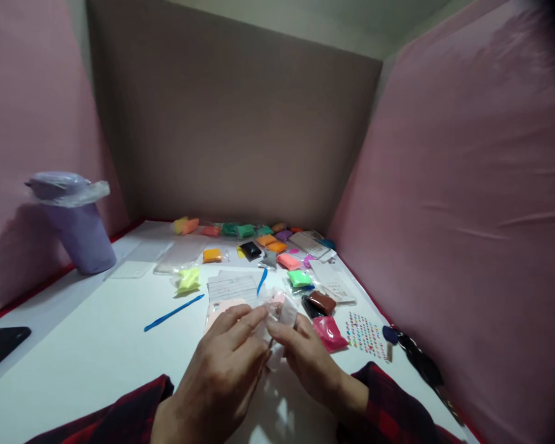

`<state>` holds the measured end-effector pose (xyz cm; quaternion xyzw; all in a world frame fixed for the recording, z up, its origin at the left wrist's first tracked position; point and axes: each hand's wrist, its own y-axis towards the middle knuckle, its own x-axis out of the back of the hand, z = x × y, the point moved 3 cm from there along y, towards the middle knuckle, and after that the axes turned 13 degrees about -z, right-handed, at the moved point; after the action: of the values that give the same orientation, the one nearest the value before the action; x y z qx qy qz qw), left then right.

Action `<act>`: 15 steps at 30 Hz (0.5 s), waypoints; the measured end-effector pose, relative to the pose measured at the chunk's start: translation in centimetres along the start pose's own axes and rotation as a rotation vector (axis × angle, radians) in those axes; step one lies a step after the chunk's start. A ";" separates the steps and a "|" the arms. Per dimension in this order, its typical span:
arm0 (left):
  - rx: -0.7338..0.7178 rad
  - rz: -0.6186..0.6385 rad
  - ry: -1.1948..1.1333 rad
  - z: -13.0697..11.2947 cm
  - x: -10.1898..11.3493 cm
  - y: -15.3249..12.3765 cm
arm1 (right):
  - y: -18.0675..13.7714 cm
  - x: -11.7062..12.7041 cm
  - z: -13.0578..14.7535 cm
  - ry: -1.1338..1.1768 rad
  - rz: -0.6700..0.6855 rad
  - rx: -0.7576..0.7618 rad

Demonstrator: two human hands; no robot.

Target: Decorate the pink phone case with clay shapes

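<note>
Both hands meet at the middle front of the table around a crinkled clear plastic packet [287,311] with something pale pink inside. My left hand [226,354] is closed on its left side, and my right hand [308,354] pinches its right side with thumb and fingers. The fingers hide much of the packet. Just beyond my left hand lies a pale pink phone case [219,311], partly covered by the hand. Behind it is a sheet of lined paper [234,287]. A blue plastic modelling tool [173,313] rests to the left, and a second blue tool [263,280] lies by the paper.
Several coloured clay packets spread across the back and right, among them pink [329,333], brown [322,302] and yellow [188,280]. A sheet of gem stickers [366,335] lies at right. A purple bin [81,237] stands at left, near a dark flat object [4,345].
</note>
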<state>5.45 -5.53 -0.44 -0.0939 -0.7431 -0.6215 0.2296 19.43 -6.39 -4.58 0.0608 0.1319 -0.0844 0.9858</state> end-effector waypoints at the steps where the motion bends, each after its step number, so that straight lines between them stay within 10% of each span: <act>1: -0.013 0.011 0.034 0.0 -0.1 -0.1 | -0.1 -0.1 0.2 -0.008 0.032 0.032; 8: -0.052 0.098 -0.116 -0.9 -0.1 -0.1 | 0.4 0.1 -0.8 -0.012 -0.198 -0.017; 15: -0.019 -0.016 -0.144 0.6 1.7 0.8 | 3.7 5.0 4.2 -0.533 -0.433 0.245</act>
<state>4.14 -5.04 0.94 -0.1344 -0.7526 -0.6219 0.1695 25.88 -4.11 -1.58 0.1251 -0.1307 -0.3193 0.9302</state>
